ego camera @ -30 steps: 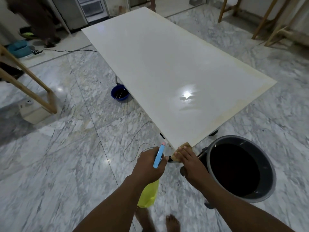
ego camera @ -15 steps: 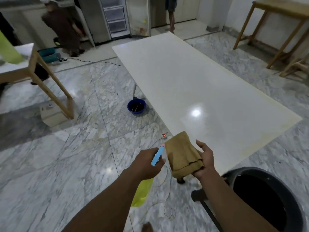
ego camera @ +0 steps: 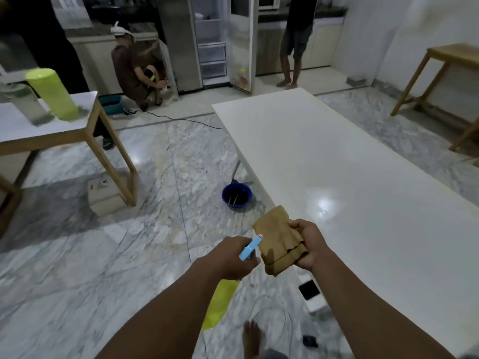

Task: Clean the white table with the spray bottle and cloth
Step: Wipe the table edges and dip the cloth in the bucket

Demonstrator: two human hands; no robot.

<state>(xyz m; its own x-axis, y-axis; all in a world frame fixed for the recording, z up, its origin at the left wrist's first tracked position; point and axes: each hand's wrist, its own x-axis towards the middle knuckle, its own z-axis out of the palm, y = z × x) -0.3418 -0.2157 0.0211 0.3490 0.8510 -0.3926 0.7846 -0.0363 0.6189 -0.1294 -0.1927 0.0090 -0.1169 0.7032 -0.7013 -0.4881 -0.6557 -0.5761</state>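
**Q:** Head view: what are the hands doing?

**A:** I see my left hand (ego camera: pixel 233 255), fingers curled round the spray bottle (ego camera: pixel 220 304), its nozzle (ego camera: pixel 250 247) slanting toward the cloth (ego camera: pixel 280 244). My right hand (ego camera: pixel 308 247), fingers clutching that cloth, is nearer the white table (ego camera: pixel 337 164), which runs ahead-right.

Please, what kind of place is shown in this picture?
Probably a home kitchen and dining area: an open fridge, counters along the back wall, and a long white table on a marble floor.
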